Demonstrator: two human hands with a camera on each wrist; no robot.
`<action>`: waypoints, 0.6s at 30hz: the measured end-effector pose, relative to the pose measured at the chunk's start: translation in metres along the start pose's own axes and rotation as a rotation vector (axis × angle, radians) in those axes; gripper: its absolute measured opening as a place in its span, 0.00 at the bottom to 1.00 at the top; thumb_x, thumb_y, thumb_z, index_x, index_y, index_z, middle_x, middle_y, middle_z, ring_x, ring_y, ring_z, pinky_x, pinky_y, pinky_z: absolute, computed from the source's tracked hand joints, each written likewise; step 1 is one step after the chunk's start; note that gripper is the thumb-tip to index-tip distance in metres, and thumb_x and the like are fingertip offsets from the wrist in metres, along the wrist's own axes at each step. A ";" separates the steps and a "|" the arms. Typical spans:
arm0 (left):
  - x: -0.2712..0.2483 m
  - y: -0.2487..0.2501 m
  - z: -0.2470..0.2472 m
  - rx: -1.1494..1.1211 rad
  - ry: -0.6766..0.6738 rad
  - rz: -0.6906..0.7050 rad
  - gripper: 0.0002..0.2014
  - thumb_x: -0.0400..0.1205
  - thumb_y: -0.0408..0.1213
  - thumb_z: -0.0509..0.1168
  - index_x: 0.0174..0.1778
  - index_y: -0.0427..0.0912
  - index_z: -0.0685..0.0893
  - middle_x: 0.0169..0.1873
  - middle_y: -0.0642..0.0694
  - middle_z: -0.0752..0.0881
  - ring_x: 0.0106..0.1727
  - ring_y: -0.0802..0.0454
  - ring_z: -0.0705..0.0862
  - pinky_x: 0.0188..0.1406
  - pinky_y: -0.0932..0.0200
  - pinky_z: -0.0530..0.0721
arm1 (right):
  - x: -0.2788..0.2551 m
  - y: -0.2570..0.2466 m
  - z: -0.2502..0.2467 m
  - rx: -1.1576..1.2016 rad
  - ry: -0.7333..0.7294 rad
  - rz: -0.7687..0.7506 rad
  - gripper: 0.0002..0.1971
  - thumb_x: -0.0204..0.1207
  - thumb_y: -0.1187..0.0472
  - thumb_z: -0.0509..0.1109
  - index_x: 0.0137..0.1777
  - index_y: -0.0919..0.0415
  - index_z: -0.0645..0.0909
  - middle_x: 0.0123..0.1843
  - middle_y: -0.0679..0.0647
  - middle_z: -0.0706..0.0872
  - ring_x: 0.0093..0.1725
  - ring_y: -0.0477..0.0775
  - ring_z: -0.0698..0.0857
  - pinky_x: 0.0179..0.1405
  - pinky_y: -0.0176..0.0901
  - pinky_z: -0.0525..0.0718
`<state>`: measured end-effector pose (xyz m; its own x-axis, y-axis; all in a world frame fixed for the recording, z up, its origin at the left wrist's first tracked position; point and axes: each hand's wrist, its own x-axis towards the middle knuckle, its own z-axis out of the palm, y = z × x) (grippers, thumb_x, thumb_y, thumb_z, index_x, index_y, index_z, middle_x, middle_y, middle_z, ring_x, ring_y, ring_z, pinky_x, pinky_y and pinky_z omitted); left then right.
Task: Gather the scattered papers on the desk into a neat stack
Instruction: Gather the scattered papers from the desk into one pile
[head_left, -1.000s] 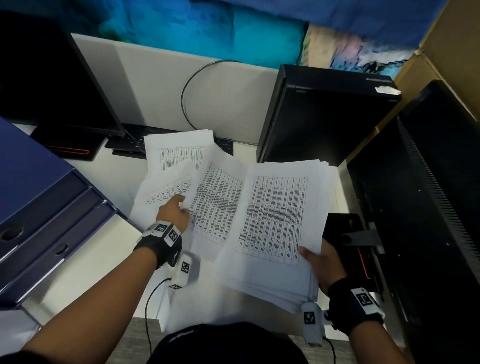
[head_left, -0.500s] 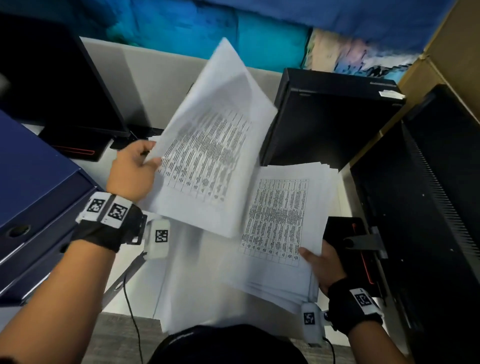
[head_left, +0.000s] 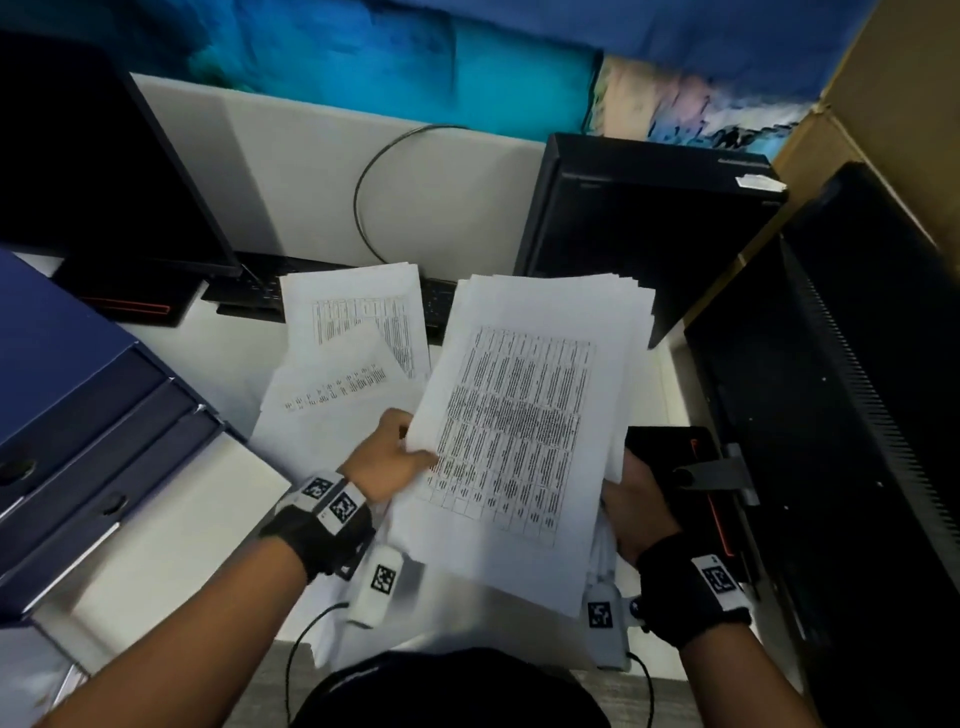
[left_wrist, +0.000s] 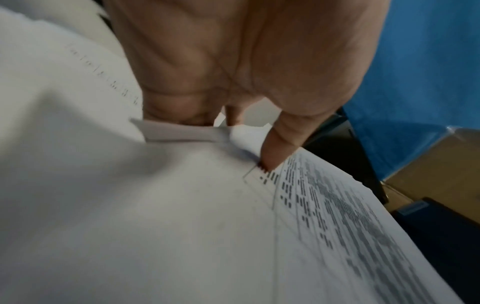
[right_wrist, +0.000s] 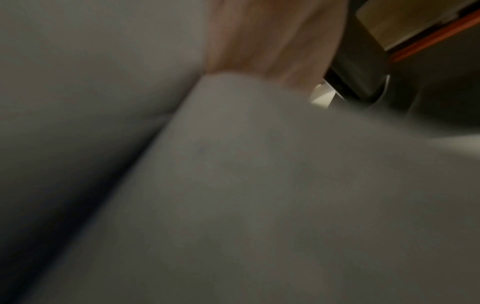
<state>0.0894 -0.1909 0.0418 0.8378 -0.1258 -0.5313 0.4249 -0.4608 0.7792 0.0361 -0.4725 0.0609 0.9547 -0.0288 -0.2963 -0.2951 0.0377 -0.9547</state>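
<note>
white desk (head_left: 171, 525) | both hands' fingers gripping paper stack (head_left: 519, 415) | loose sheets (head_left: 353, 353) behind

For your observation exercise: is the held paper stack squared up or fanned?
Fanned. The stack's top edges are staggered near the black computer case, held between left hand and right hand.

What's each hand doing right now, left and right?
Left hand: pinching the left edge of the paper stack, thumb on top.
Right hand: holding the stack's right edge; its fingers are hidden under the sheets.
</note>
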 end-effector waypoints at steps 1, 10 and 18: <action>0.002 -0.003 0.001 -0.127 0.003 -0.009 0.33 0.68 0.45 0.76 0.65 0.48 0.69 0.56 0.45 0.85 0.52 0.47 0.85 0.52 0.49 0.85 | -0.001 -0.001 0.000 0.001 -0.012 0.005 0.16 0.80 0.76 0.65 0.56 0.56 0.86 0.52 0.53 0.93 0.53 0.53 0.91 0.47 0.44 0.90; 0.012 -0.008 0.012 -0.135 0.087 0.206 0.20 0.74 0.37 0.73 0.59 0.54 0.76 0.48 0.51 0.83 0.51 0.47 0.82 0.50 0.49 0.85 | 0.004 0.001 0.002 0.237 0.020 0.216 0.23 0.78 0.40 0.66 0.63 0.54 0.85 0.60 0.54 0.91 0.61 0.55 0.89 0.64 0.57 0.82; 0.025 -0.014 0.025 0.044 0.094 0.162 0.15 0.81 0.40 0.68 0.63 0.49 0.76 0.51 0.51 0.84 0.50 0.51 0.83 0.46 0.56 0.80 | 0.007 0.019 -0.003 -0.108 0.114 0.133 0.16 0.79 0.73 0.68 0.60 0.54 0.83 0.53 0.50 0.92 0.56 0.53 0.90 0.57 0.51 0.87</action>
<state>0.0957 -0.2092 0.0095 0.9233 -0.1195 -0.3649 0.2681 -0.4799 0.8354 0.0374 -0.4750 0.0402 0.8981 -0.1435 -0.4157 -0.4270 -0.0586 -0.9023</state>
